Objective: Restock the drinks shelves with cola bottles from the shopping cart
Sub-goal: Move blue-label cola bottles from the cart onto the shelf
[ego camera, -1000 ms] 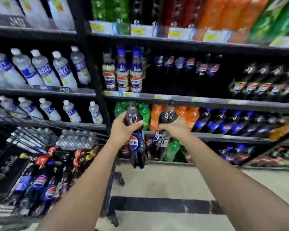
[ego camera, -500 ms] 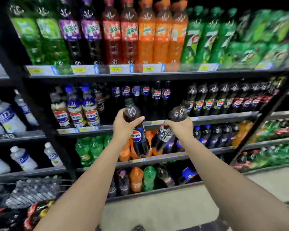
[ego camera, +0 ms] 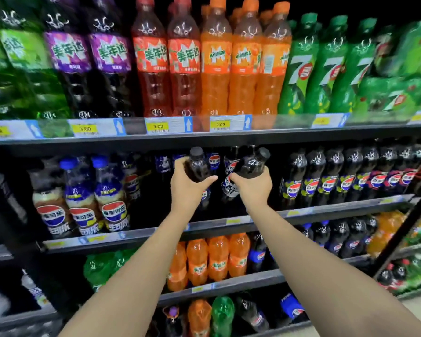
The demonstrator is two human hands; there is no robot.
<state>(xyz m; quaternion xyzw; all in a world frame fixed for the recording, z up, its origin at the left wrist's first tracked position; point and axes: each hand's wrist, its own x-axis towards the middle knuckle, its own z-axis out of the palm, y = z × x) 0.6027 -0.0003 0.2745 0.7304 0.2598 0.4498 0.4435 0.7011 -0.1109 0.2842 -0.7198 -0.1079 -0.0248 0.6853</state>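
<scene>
My left hand [ego camera: 186,188] grips a dark cola bottle [ego camera: 197,164] with a black cap, held upright. My right hand [ego camera: 252,188] grips a second cola bottle [ego camera: 249,165], its neck tilted to the right. Both bottles are raised in front of a dark gap in the middle cola shelf [ego camera: 231,221], just under the shelf above. Black-capped cola bottles [ego camera: 326,176] stand in a row to the right of the gap. Blue-capped cola bottles [ego camera: 95,198] stand to its left. The shopping cart is out of view.
The top shelf [ego camera: 204,139] carries green, purple, red, orange and 7-Up bottles with price tags along its edge. Lower shelves hold orange, green and cola bottles [ego camera: 212,259]. A black upright post [ego camera: 399,239] divides the shelving at the right.
Both hands have risen with their bottles from the lower shelves to the middle cola shelf. My view has lifted and closed in on the shelves; the cart has dropped out of sight.
</scene>
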